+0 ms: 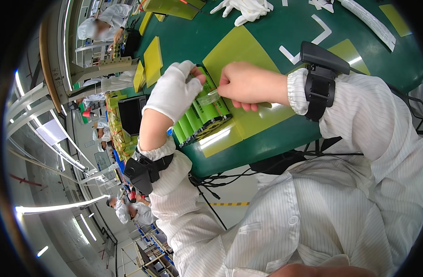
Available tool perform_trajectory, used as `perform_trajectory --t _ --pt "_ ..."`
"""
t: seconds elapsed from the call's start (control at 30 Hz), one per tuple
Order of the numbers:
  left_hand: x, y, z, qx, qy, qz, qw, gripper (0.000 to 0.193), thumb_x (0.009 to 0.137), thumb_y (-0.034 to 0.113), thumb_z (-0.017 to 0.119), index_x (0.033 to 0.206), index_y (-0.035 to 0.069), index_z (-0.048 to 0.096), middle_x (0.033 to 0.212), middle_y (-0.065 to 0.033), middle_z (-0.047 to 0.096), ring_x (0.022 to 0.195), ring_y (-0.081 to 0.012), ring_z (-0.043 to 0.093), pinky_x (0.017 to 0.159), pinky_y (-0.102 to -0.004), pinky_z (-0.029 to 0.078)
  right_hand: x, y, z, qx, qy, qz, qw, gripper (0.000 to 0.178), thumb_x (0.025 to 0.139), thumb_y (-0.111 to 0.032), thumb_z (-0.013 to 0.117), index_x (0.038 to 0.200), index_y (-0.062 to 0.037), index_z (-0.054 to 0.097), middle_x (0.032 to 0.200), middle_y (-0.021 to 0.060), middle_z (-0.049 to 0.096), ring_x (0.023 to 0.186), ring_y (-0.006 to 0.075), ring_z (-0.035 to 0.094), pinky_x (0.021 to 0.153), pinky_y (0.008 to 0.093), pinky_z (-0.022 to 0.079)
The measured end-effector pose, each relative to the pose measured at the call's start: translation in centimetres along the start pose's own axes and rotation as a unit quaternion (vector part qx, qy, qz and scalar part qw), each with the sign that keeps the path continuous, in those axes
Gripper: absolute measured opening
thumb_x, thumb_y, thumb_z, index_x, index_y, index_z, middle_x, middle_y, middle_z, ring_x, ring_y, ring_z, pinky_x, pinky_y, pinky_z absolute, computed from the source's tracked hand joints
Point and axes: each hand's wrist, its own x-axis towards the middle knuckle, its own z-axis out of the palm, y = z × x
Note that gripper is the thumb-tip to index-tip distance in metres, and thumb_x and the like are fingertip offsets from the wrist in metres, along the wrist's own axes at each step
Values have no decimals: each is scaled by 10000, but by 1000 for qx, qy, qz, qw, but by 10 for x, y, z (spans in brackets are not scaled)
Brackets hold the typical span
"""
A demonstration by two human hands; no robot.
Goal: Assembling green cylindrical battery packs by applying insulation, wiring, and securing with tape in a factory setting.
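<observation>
A pack of green cylindrical battery cells [195, 117] in black end holders lies on the green table. My left hand [172, 90], in a white glove with bare fingertips, is curled over the pack's left side and holds it. Just to the right, my bare right hand [248, 85] is closed, thumb and forefinger pinching a clear, shiny strip [209, 98] that looks like tape. The strip lies across the cells between both hands. Part of the pack is hidden under my left hand. Yellow sheets [241, 46] lie under and beside the pack.
White gloves [248, 8] lie at the far side, with white L-shaped strips [320, 30] and a long white tube [368, 23] farther right. Yellow boards [153, 60] stand at the far left. Cables [216, 177] hang below the near table edge. Other people work at left.
</observation>
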Motion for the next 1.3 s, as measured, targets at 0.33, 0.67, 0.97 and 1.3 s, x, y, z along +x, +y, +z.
perform_trajectory --t 0.33,0.67,0.97,1.3 --pt "-14 9 1 112 -16 17 993 402 711 263 798 976 26 610 997 -210 581 822 -357 613 752 -407 500 -2 8 -1 80 22 -28 996 241 889 -156 576 966 71 553 668 91 583 439 144 539 416 277 433" --pt "-18 5 6 51 -33 20 998 267 740 150 758 970 50 666 890 -135 527 772 -271 559 708 -366 474 -6 4 -13 109 -1 -16 994 239 880 -151 591 925 83 581 805 98 591 543 123 552 420 259 461" --pt "-15 1 16 -25 18 47 998 162 732 112 714 877 43 695 818 -127 511 745 -261 555 664 -363 463 2 8 -16 98 5 -27 995 235 863 -138 581 936 84 606 824 97 627 551 112 530 416 256 439" --pt "-14 -5 26 -100 56 29 993 92 738 42 682 823 17 658 816 -102 520 684 -213 544 625 -326 455 -10 -1 -14 227 -30 15 973 321 891 -128 519 1085 127 539 970 147 651 504 154 582 447 274 498"
